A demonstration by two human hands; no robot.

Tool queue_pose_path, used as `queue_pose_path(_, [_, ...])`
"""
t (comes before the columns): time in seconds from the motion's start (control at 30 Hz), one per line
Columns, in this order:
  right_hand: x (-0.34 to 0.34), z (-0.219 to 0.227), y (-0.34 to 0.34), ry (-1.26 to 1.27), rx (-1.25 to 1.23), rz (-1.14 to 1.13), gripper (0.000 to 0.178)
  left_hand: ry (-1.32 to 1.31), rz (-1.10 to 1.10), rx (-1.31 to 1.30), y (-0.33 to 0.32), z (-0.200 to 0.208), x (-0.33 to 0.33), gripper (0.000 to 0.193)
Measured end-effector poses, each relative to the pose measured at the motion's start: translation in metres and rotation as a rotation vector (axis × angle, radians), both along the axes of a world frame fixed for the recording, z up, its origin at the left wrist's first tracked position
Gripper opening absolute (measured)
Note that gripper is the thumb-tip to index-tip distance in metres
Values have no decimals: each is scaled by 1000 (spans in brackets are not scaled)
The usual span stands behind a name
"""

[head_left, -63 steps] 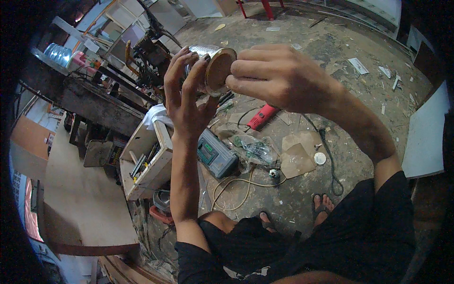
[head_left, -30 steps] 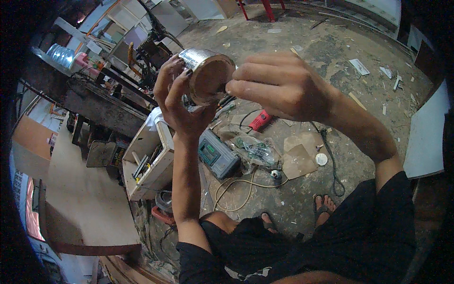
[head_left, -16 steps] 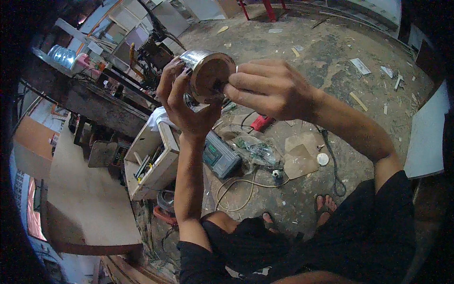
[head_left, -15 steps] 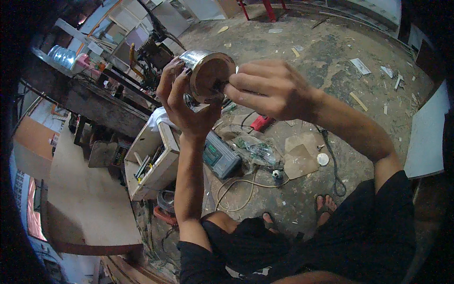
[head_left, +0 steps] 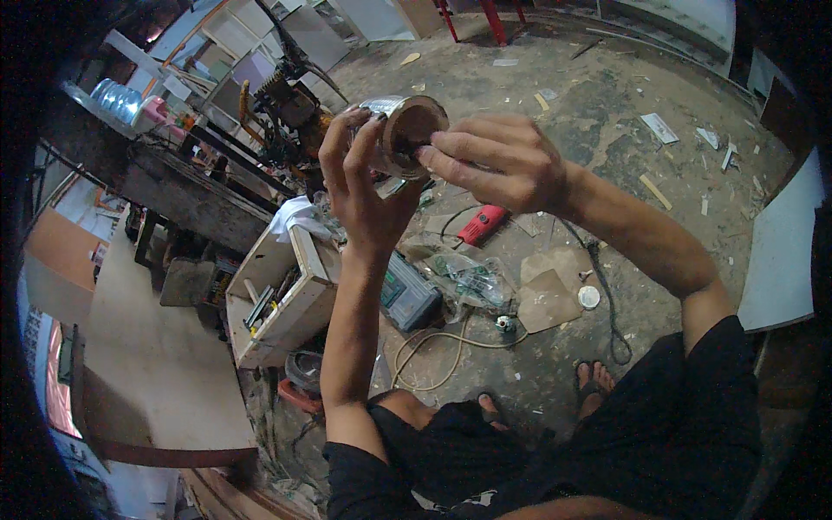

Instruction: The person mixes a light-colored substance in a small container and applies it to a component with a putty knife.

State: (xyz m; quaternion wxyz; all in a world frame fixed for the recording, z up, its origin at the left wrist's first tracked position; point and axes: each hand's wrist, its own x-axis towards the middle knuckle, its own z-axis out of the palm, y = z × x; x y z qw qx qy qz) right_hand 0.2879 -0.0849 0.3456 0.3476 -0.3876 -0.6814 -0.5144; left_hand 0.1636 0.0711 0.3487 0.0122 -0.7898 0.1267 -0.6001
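Note:
A silver metal can (head_left: 418, 117) with ridged sides is tilted on its side in front of me, its round brown end facing right and toward me. My left hand (head_left: 371, 195) is wrapped round it, fingers over the side and thumb low near the rim. At the brown end, my right hand (head_left: 507, 165) has its thumb and fingers pinched together beside a dark spot. Whatever is between those fingertips is too small and dark to make out.
Below the hands lie a grey-green tool case (head_left: 407, 290), a red power tool (head_left: 482, 225), a clear plastic bag (head_left: 472, 282), brown cardboard (head_left: 550, 303) and a round white lid (head_left: 588, 297). A wooden box (head_left: 295, 303) of tools stands left; cords and scraps litter the floor.
Both hands and the can have shifted slightly right in view. The can's brown end has turned further to the right and looks narrower. My right fingertips stay at that end.

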Motion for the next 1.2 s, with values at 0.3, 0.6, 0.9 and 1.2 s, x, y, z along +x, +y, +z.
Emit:
queue_pose_path(0.3, [6,-4,-29,59,-194,-8,42,122,-101,-277,4,-21,2,81])
queue_pose_path(0.6, [-22,-112,-67,297,-335,-56,36,265,-268,-883,-27,-145,-36,89])
queue_pose_path(0.9, [-60,-211,-96,508,-434,-94,30,376,-124,-1042,-61,-263,-81,84])
queue_pose_path(1.2, [-79,-268,-112,600,-586,-131,25,406,-8,-1185,-65,-325,-117,84])
